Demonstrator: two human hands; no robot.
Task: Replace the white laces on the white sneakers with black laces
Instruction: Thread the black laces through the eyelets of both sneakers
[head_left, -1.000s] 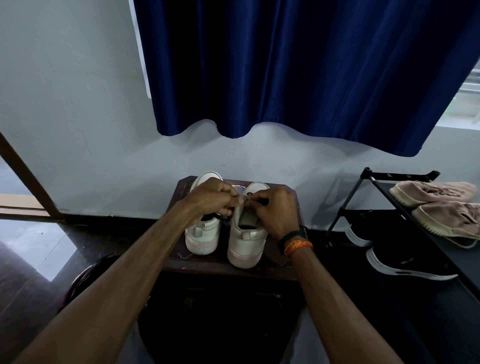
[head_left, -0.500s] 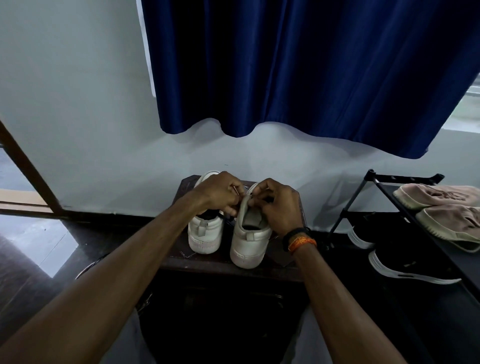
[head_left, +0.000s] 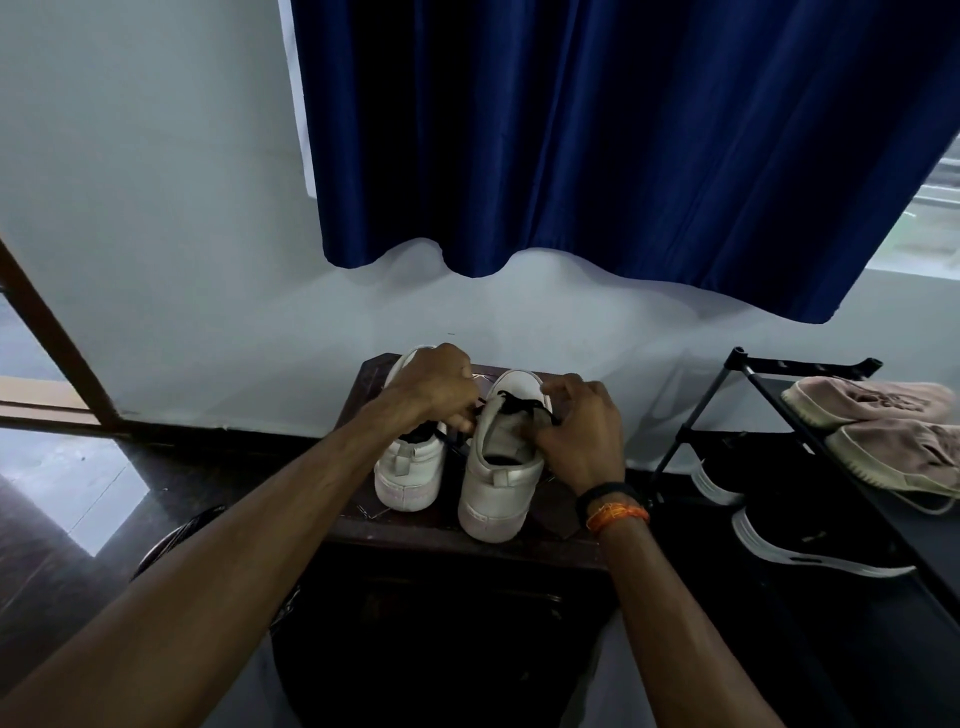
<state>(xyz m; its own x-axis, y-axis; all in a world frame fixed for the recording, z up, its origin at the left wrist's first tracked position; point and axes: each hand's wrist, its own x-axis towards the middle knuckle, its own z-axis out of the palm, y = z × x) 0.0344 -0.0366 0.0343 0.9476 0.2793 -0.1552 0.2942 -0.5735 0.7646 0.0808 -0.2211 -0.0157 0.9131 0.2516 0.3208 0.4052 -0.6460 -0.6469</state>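
- Left hand (head_left: 436, 387), fingers curled, pinches one end of the thin black lace (head_left: 517, 404); left white leather sneaker (head_left: 410, 467) sits just beside it.
- Right white leather sneaker (head_left: 501, 483) has the lace across its tongue. Looks soft and floppy, so best pinched near the tips.
- Right hand (head_left: 582, 436) has a pinching grip on the other end.
- Small dark wooden worktop (head_left: 550, 545) against a pale wall, blue curtain (head_left: 623, 130) above, black shoe rack (head_left: 779, 395) far right.

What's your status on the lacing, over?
Left hand and right hand each pinch the black lace on the right sneaker. Left sneaker beside it, black showing at its opening. Nothing in the way.
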